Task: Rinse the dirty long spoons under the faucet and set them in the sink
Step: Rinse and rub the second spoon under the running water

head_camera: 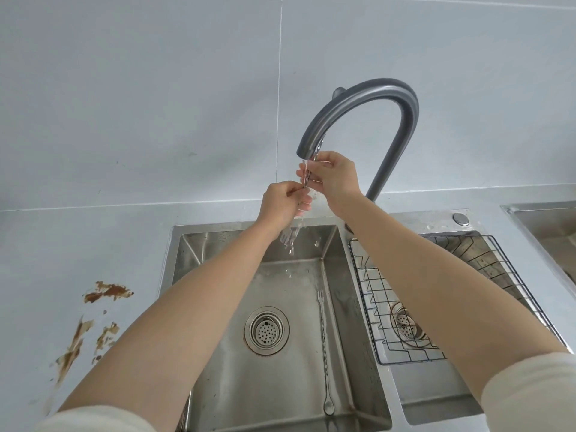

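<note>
Stainless steel throughout: a long, thin bar spoon with a twisted stem (307, 179) is held upright in the water falling from the grey gooseneck faucet (374, 101), above the left basin of the steel double sink (190, 254). My right hand (335, 179) pinches the upper stem just below the spout. My left hand (280, 204) pinches the stem lower down, fingers curled, and the forked end shows below it in the falling water. A second twisted long spoon (324, 353) lies flat on the basin floor, right of the round drain strainer (266, 328), bowl toward me. Handling, as I judge it: light and rigid, but narrow and wet, so liable to slip or roll between the fingertips. The twisted section offers the surest hold, away from the tines. Brown smears (107, 291) mark the pale counter at left.
</note>
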Available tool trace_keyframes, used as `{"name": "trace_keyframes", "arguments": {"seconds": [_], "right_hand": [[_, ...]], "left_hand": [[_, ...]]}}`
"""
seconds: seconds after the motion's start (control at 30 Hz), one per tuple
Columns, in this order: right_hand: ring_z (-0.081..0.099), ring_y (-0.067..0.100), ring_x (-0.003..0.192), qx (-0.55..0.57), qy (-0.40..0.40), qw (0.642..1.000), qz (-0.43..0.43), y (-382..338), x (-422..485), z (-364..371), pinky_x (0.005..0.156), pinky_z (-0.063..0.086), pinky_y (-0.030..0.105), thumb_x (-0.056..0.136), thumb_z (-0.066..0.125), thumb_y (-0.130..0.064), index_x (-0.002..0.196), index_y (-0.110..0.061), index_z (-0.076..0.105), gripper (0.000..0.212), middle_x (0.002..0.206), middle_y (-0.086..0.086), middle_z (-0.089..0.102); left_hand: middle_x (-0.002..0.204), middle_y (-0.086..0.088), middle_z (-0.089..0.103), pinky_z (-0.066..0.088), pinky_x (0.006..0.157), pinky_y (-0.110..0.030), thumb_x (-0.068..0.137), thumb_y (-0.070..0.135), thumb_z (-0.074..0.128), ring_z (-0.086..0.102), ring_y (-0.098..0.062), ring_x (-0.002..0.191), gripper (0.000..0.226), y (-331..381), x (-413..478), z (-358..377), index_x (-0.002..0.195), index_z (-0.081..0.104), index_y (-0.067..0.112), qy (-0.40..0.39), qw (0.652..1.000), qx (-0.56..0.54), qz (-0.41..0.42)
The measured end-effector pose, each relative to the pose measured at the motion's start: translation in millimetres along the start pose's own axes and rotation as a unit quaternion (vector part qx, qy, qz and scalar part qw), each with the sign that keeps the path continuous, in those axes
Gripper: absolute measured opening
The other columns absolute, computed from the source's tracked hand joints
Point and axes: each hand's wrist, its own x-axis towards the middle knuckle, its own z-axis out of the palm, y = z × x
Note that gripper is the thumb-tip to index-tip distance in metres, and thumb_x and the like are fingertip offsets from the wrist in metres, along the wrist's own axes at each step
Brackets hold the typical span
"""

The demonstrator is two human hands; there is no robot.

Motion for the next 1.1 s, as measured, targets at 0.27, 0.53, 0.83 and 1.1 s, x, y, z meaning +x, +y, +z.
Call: {"name": "trace_keyframes", "arguments": {"seconds": [0.27,0.53,0.83,1.1], "right_hand": [[0.064,0.018,0.063,-0.001,0.009,1.0,-0.019,-9.9,8.4,4.2,0.066,0.057,0.026,0.09,0.045,0.007,0.093,-0.005,0.055,0.016,0.074,0.008,0.063],[0.062,0.018,0.06,0.003,-0.014,1.0,0.006,-1.2,-1.8,7.1,0.055,0.054,0.023,0.092,0.045,0.005,0.092,-0.003,0.057,0.014,0.072,0.008,0.06],[0.062,0.006,0.043,-0.023,-0.046,0.997,0.057,39.9,-25.1,7.0,0.049,0.054,0.021,0.092,0.053,-0.009,0.077,-0.01,0.055,0.015,0.068,0.007,0.061],[0.061,0.004,0.042,-0.076,-0.065,0.992,0.074,64.1,-45.7,4.2,0.053,0.053,0.024,0.093,0.052,-0.009,0.073,-0.013,0.055,0.02,0.067,0.006,0.061]], "left_hand": [[0.066,-0.002,0.059,0.049,0.054,-0.017,0.093,0.0,0.047,0.059,0.004,0.04,0.013,6.8,4.8,-5.0,0.097,0.059,0.004,-0.017,1.0,-0.004,0.018],[0.066,-0.004,0.06,0.053,0.054,-0.024,0.092,0.002,0.052,0.062,-0.008,0.047,0.026,-2.4,-6.6,-7.1,0.07,0.055,0.017,-0.027,1.0,0.004,-0.002],[0.065,-0.003,0.06,0.052,0.048,-0.017,0.093,0.007,0.052,0.059,-0.015,0.054,0.026,-48.4,-42.5,-6.9,0.071,0.055,0.02,-0.042,0.998,0.004,-0.05],[0.059,0.003,0.058,0.042,0.042,-0.009,0.089,0.008,0.056,0.052,0.005,0.042,0.034,-82.6,-63.1,-3.9,0.061,0.057,0.027,-0.028,0.995,0.084,-0.039]]}}
